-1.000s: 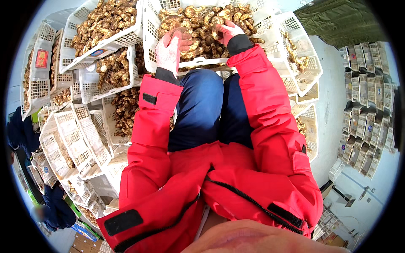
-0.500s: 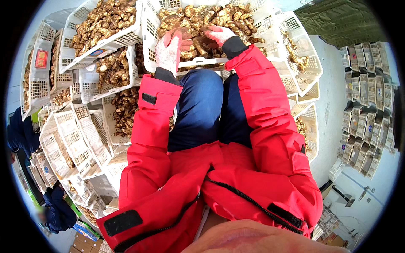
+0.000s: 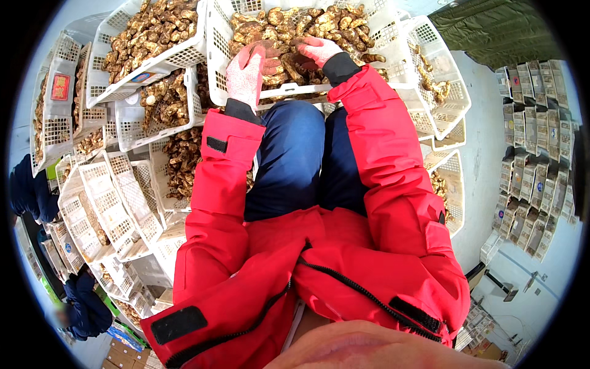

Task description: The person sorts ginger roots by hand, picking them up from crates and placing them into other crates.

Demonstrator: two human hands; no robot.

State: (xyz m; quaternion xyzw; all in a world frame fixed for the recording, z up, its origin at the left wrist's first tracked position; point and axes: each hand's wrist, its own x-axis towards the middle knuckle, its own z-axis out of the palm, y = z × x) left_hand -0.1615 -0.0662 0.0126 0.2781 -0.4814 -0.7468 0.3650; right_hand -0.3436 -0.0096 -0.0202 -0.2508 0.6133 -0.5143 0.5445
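Note:
A white plastic crate full of knobbly brown and cream mushrooms lies tilted just beyond my knees. Over its left near part is my left hand, in a speckled pink-and-white glove, its fingers and thumb apart. Facing it from the right, my right hand wears a similar glove and reaches over the mushrooms with fingers stretched out and slightly bent. A gap with mushrooms in it lies between the two hands. I see nothing gripped in either; the dark fingertips blend with the mushrooms beneath.
More mushroom crates are stacked to the left, some leaning. Another white crate with fewer mushrooms adjoins on the right. A dark green cloth hangs at the upper right. Rows of crates stand far right. People in dark clothes are at far left.
Both my hands stay almost in place over the mushrooms, with only a very slight shift. At far left, a person in dark clothing has moved slightly.

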